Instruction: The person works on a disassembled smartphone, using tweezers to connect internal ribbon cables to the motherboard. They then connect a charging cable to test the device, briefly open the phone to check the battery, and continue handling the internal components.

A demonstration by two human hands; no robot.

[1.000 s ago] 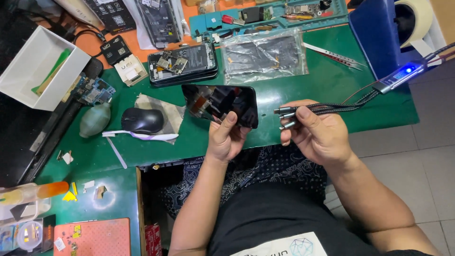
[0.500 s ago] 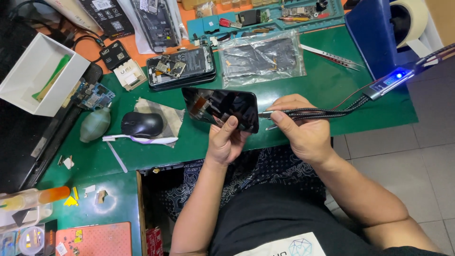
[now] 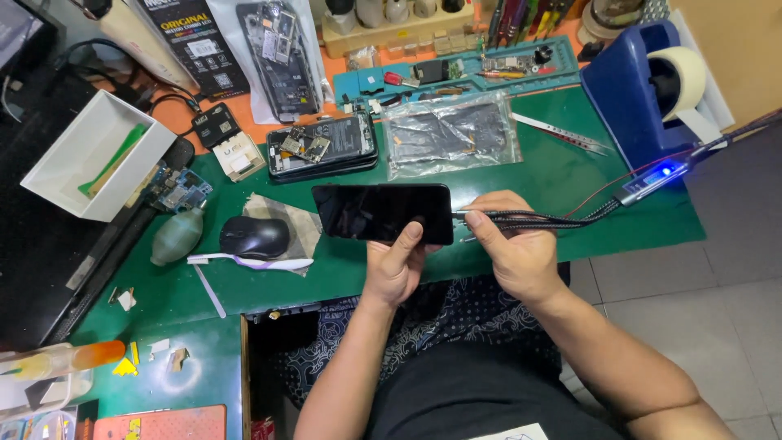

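While the left hand (image 3: 397,269) grips a black phone (image 3: 383,213) flat and level above the green mat (image 3: 570,175), thumb pressed on the dark screen to steady it, the right hand (image 3: 515,248) pinches a braided cable (image 3: 554,220) at the phone's right end, lined up with that edge as though for the port. Behind, an opened phone (image 3: 322,147) with its boards exposed lies out of the way, and a black mouse (image 3: 254,237) sits on a cloth to the left
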